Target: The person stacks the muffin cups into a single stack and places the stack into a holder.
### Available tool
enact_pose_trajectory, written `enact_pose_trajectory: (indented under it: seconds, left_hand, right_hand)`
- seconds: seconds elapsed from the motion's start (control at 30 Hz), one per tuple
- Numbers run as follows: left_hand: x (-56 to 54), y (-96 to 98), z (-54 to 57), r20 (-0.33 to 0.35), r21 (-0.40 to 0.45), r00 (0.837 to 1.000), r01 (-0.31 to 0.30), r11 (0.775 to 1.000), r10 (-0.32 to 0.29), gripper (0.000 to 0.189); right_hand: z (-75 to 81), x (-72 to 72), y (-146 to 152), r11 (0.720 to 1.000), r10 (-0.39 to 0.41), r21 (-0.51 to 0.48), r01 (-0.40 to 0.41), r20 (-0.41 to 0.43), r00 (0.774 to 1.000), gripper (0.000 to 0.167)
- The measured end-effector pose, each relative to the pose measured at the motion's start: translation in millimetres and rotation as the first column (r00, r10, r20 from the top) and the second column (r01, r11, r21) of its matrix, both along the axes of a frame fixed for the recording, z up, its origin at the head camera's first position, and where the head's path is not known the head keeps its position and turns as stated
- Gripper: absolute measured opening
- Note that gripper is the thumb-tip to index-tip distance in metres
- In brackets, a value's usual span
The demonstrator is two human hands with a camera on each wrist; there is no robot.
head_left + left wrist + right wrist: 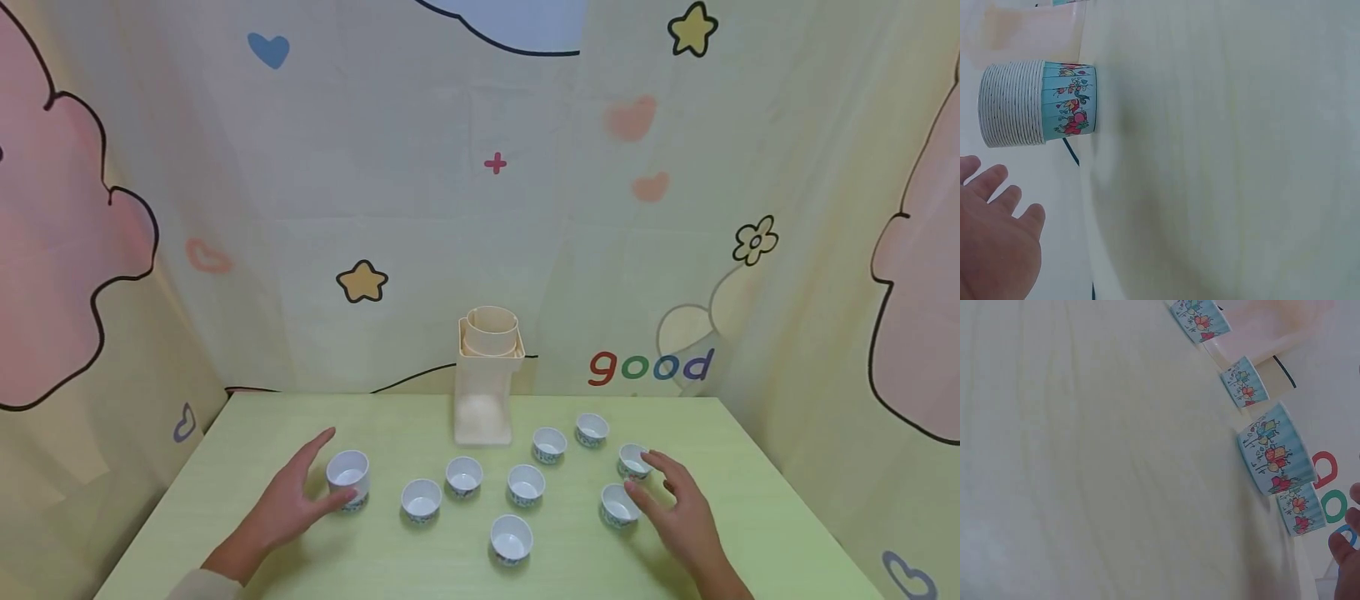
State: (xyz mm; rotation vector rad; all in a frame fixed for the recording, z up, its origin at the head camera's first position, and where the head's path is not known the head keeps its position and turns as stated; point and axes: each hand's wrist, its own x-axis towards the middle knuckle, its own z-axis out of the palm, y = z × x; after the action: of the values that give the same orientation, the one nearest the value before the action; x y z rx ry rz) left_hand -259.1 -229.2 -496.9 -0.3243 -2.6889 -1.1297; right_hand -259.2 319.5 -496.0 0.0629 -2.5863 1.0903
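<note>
A stack of nested paper baking cups (348, 471), blue with a printed floral pattern, stands at the left of the table. My left hand (283, 504) is beside it with thumb and fingers spread; the left wrist view shows a gap between the fingers and the stack (1038, 103). On the right, my right hand (684, 512) hovers with its thumb and fingers apart, close to a near single baking cup (618, 507) and a farther one (633, 461). Its fingertips overlap the cups in the head view; the right wrist view shows that nearer cup (1275, 453) upright and ungripped.
Several more single cups stand upright around the middle, among them a front cup (512, 542) and a back-right cup (592, 430). A cream plastic stand with a round tube on top (482, 417) is at the table's back edge. Printed cloth (420, 167) hangs behind and at both sides.
</note>
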Motion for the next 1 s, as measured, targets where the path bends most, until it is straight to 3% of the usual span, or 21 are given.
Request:
enact_pose_trajectory:
  seconds: [0.23,0.43,0.77,1.0]
  left_hand:
    - [2.4,-1.2,-0.7,-0.005,0.066,0.999,0.032,0.997,-0.032,0.084]
    - [-0.5,-5.1,-3.7,0.005,0.126,0.995,0.094,0.988,-0.095,0.083]
    - [-7.7,-8.7,-6.5,0.013,0.269,0.976,0.208,0.940,-0.219,0.081]
    - [-14.2,-11.2,-10.7,0.040,0.364,0.963,0.233,0.902,-0.265,0.075]
  right_hand:
    - [-6.4,5.8,-0.6,0.993,-0.029,-0.111,0.039,0.088,0.996,0.069]
    - [-6.8,8.7,-2.6,0.987,-0.024,-0.154,0.055,0.197,0.980,0.078]
    - [-16.9,8.3,-3.6,0.993,-0.024,-0.109,0.050,0.227,0.974,0.078]
    - [-17.1,9.4,-6.4,0.992,-0.014,-0.117,0.043,0.236,0.972,0.078]
